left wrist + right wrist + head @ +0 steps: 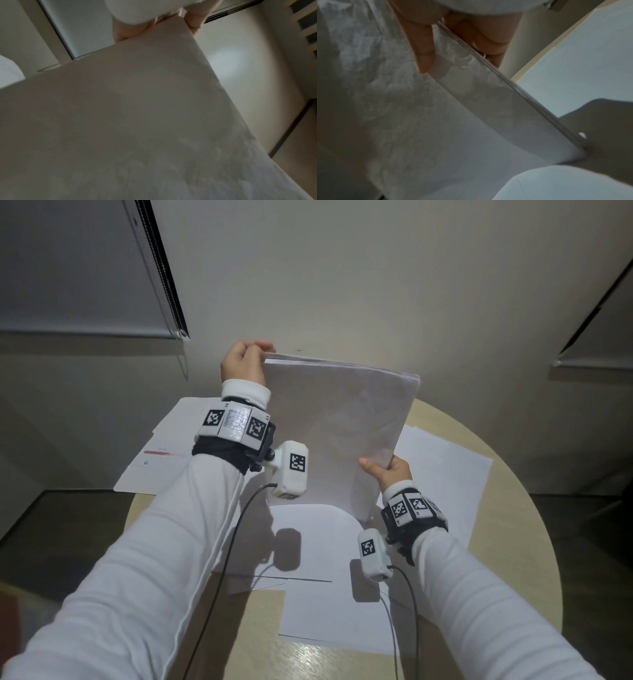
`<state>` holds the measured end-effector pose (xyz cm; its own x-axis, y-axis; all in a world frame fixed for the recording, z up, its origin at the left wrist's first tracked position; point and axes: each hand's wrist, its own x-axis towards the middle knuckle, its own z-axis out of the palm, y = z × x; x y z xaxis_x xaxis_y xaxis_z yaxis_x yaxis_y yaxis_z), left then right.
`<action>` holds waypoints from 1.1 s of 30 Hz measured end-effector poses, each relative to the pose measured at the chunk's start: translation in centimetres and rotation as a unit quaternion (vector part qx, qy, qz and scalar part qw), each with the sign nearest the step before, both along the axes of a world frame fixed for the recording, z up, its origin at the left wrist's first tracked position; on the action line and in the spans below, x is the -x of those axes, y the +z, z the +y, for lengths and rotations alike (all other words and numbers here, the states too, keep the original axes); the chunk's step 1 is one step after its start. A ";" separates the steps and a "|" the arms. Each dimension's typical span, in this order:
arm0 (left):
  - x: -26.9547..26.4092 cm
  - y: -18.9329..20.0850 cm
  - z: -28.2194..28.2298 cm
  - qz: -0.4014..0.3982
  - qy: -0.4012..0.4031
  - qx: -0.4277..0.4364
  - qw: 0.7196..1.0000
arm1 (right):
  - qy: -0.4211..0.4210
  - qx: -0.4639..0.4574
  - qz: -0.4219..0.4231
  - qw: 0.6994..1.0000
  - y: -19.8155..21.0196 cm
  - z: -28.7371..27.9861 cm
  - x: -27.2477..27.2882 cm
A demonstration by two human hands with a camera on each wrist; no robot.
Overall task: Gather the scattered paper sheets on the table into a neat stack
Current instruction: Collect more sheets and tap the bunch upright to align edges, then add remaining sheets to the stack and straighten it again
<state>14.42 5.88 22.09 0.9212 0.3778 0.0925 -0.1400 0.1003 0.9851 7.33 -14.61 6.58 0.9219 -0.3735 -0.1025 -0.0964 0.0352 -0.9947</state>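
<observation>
A stack of paper sheets (337, 426) stands on edge above the round table (513, 529), tilted. The left hand (244, 363) pinches its top corner, and the right hand (394, 470) grips its lower right edge. More loose sheets (442, 463) lie flat on the table around it.

Office-like room, round pale wood table (507, 542), plain wall (342, 285), window roller blinds (68, 268)
</observation>
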 end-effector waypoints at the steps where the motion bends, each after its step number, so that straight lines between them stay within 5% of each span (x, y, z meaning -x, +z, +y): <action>1: 0.1 -0.1 0.0 -0.008 -0.005 0.000 1.000 | 0.000 -0.003 0.000 1.000 0.0 0.0 0.0; 11: 0.7 -0.3 0.1 -0.052 -0.052 0.100 0.992 | 0.002 0.000 0.008 1.000 0.0 0.0 0.1; 16: 2.1 -5.8 1.9 0.057 -0.217 0.033 0.974 | 0.003 0.002 0.016 1.000 0.1 0.0 0.3; 19: 2.2 -11.9 2.6 0.129 -0.258 -0.091 0.953 | -0.004 0.018 0.006 1.000 0.3 0.0 0.4; 24: 3.7 -16.0 2.4 0.262 -0.222 -0.201 0.917 | -0.017 0.053 -0.005 0.998 0.3 0.2 0.7; 30: 3.7 -17.6 1.7 0.277 -0.141 -0.120 0.943 | -0.025 0.090 0.094 0.991 -0.8 0.2 0.9; 33: 4.0 -16.7 1.4 0.238 -0.159 -0.193 0.938 | -0.068 0.112 0.088 0.987 0.0 0.1 0.6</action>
<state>10.44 7.28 5.40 0.9534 0.0995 -0.2848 0.3017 -0.3148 0.8999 6.69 -14.47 6.53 0.8372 -0.5234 -0.1584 -0.2787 -0.1593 -0.9471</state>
